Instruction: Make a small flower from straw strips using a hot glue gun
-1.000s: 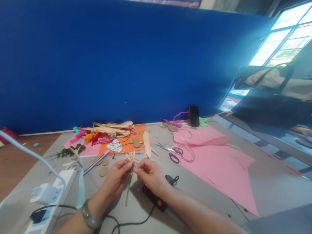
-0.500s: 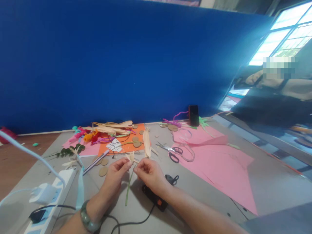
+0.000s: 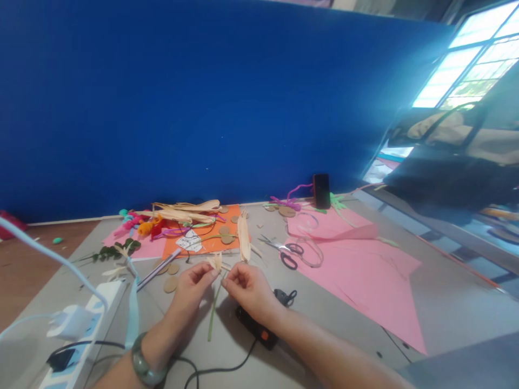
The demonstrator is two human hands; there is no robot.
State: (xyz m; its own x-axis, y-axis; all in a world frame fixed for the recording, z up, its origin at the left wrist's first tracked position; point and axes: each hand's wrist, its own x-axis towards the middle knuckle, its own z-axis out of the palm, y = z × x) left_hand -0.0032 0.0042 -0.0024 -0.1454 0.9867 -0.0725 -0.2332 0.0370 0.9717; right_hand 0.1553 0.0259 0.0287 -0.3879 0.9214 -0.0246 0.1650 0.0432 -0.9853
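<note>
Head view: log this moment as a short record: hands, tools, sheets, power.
Left hand: pinching a pale husk-like piece
Right hand: close beside it; held item unclear
Near hands: green strip
Tools: scissors, right of hands; black corded device, by right wrist
Sheets: pink sheet, right; orange sheet, beyond hands
Power: white power strip, left

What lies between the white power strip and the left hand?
Head view: a light blue ribbon by the white power strip, the lower end of a striped stick, then a tan disc nearer the left hand.
</note>
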